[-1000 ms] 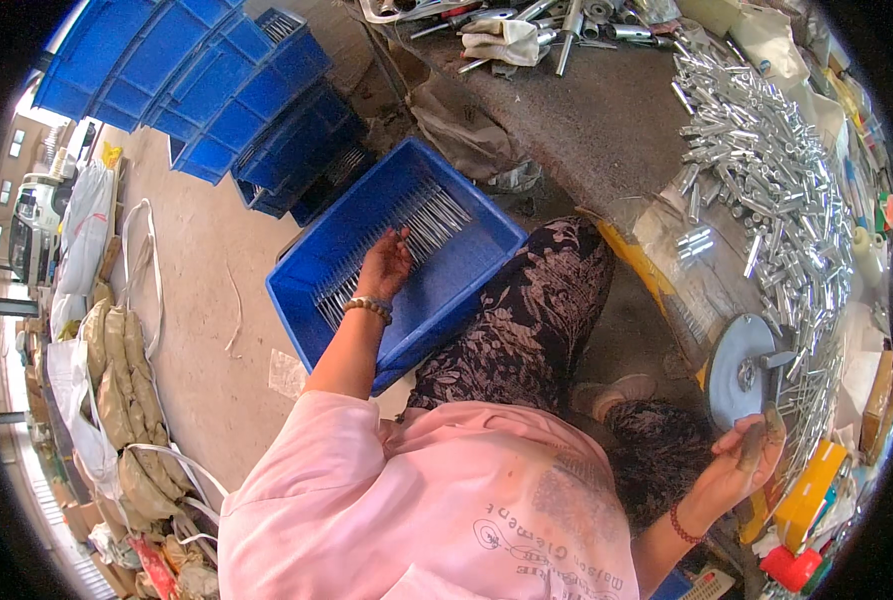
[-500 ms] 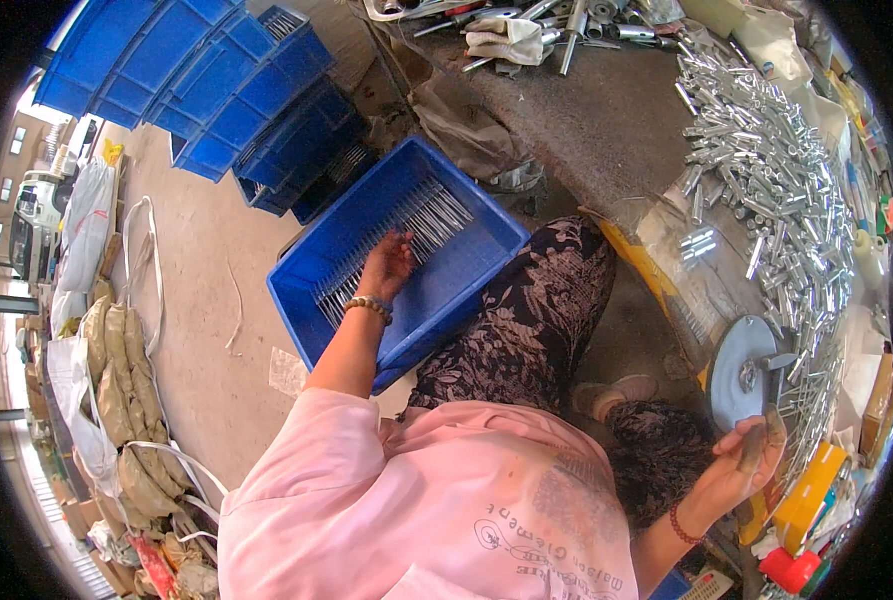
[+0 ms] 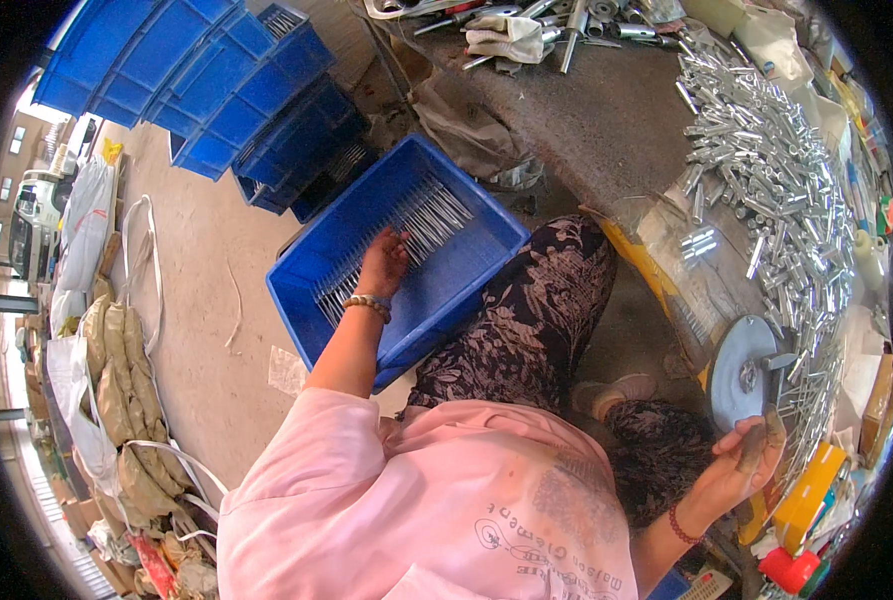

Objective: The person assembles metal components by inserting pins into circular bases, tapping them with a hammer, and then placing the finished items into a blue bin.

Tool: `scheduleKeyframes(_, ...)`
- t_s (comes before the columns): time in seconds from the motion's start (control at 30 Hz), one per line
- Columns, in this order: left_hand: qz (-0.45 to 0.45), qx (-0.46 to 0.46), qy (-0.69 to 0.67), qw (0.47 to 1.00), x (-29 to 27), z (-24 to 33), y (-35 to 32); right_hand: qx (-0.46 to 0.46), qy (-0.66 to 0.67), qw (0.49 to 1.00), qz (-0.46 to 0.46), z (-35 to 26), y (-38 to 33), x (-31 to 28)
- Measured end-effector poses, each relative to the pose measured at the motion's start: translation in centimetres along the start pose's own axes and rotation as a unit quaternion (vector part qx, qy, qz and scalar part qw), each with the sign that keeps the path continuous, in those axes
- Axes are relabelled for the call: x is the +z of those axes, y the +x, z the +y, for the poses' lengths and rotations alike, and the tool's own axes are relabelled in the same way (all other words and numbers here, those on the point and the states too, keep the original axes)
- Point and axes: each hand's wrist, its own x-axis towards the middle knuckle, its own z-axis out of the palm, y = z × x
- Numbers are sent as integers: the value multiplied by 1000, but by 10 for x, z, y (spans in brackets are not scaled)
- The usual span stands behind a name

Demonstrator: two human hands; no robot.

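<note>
My left hand (image 3: pixel 384 262) reaches down into a blue plastic crate (image 3: pixel 301 312) on the floor. Its fingers are curled onto a layer of thin metal rods (image 3: pixel 428 212) lying in the crate. Whether it grips any rod I cannot tell. A beaded bracelet sits on that wrist. My right hand (image 3: pixel 741 458) is at the lower right, fingers spread and dark at the tips, just below a round grey grinding disc (image 3: pixel 738 372). I see nothing held in it. My pink shirt and patterned trousers fill the middle.
A large heap of short shiny metal tubes (image 3: pixel 776 165) covers the bench at the right. Stacked blue crates (image 3: pixel 216 90) stand at the upper left. Tools and rags (image 3: pixel 506 35) lie at the bench's far end. Filled sacks (image 3: pixel 116 390) line the left floor.
My left hand has shifted slightly among the rods in the crate. My right hand stays beside the disc.
</note>
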Motion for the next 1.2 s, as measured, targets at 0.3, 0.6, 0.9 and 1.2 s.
scheduleKeyframes(0.3,-5,-19,-34,999,4,3,-6,6,-9,999,35,-2,-1,5)
scheduleKeyframes(0.6,65,81,228,968,4,9,6,3,-17,999,44,-1,-1,5)
scheduleKeyframes(0.9,73,64,457,884,16,34,58,7,-5,1000,17,2,-1,-4)
scheduleKeyframes(1.2,74,86,685,720,2,35,76,-1,-5,1000,20,1,-3,0)
